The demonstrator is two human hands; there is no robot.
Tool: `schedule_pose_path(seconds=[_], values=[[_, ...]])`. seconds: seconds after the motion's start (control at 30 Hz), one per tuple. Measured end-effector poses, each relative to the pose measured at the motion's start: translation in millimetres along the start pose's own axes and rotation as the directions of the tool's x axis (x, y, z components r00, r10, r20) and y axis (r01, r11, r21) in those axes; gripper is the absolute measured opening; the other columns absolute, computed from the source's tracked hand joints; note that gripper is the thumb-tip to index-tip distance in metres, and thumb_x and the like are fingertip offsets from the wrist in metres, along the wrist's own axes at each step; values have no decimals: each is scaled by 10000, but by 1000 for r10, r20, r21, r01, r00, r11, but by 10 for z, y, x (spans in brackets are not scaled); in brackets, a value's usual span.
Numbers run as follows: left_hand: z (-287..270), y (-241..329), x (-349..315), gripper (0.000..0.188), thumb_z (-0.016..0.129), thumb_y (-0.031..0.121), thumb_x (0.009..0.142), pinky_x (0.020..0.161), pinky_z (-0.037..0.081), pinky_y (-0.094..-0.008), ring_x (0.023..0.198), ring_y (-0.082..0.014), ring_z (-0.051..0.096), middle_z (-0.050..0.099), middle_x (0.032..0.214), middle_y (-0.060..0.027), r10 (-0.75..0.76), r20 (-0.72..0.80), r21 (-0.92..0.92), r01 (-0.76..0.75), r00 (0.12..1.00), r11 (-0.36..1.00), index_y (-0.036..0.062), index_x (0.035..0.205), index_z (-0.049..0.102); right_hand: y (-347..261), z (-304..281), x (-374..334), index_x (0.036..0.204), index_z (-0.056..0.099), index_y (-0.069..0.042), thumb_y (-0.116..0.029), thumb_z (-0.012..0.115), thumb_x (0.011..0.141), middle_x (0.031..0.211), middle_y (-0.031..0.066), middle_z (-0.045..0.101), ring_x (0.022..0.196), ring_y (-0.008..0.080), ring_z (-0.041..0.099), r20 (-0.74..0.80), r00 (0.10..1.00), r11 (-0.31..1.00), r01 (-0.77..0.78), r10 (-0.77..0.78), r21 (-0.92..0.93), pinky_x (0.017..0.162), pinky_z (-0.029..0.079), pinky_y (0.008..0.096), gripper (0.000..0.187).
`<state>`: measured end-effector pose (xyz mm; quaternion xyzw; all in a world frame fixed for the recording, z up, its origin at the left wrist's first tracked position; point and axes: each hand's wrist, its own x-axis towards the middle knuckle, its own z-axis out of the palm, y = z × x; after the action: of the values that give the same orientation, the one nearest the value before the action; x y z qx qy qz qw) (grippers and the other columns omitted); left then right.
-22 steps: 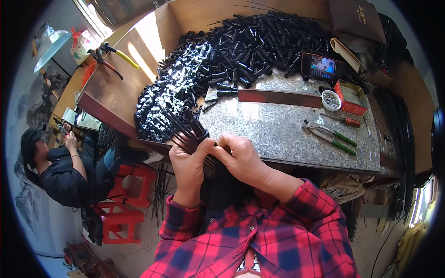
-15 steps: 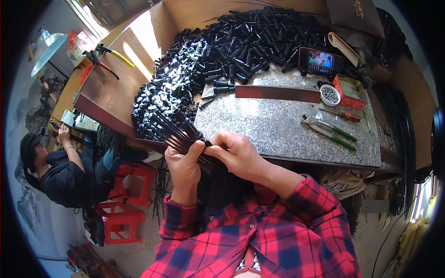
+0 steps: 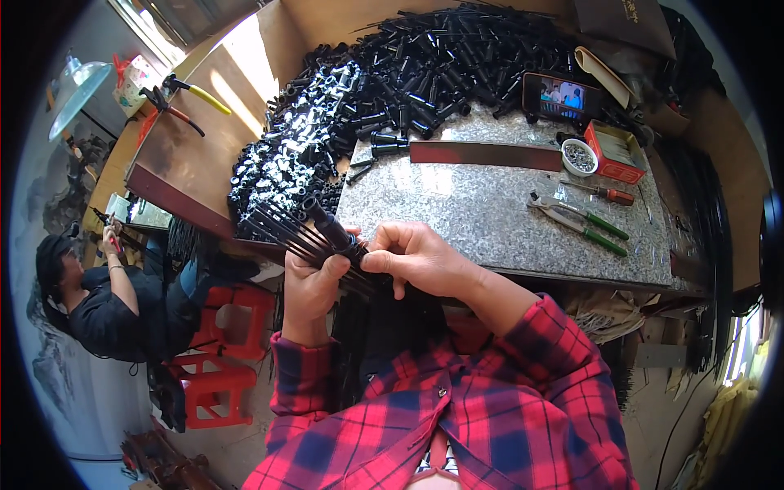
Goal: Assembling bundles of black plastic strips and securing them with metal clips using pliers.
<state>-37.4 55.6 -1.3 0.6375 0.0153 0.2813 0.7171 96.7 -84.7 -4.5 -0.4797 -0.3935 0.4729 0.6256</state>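
My left hand (image 3: pixel 313 287) is closed around a bundle of thin black rods (image 3: pixel 286 233), which fan out to the upper left over the desk's front edge. Among them a black tube (image 3: pixel 324 224) sticks up, its open end tilted toward the far left. With thumb and forefinger pinched together, my right hand (image 3: pixel 425 260) meets the bundle at the tube's lower end. Whatever small piece sits in that pinch is hidden by the fingers.
Black tubular parts (image 3: pixel 457 69) form a big heap across the back and left. On the stone slab (image 3: pixel 482 220) lie a dark red strip (image 3: pixel 490 155), green-handled pincers (image 3: pixel 576 224), a screwdriver (image 3: pixel 604 193) and a white cup (image 3: pixel 579 158). A phone (image 3: pixel 562 100) stands behind. A co-worker (image 3: pixel 98 286) sits at left.
Both hands have shifted slightly, the left one to the left. The tube has turned so that its open end shows more, and my right fingers have changed their hold near its base.
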Motion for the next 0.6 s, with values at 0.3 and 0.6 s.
schedule_pose_path(seconds=[0.3,0.6], values=[[220,-21,12,380,681,129,840,831,483,-295,907,-170,616,643,1013,-121,-44,-116,-74,36,992,997,-27,1162,552,9,91,-5,795,522,-32,-160,645,877,721,20,562,520,62,542,-147,988,996,42,-53,-77,424,441,196,195],[556,-252,-55,499,606,29,868,820,441,-243,882,-106,532,523,1009,-61,327,-374,327,-206,868,922,-10,1286,335,174,340,207,687,514,20,-123,706,792,714,150,595,668,240,617,-314,772,761,314,-553,-567,584,473,355,261]])
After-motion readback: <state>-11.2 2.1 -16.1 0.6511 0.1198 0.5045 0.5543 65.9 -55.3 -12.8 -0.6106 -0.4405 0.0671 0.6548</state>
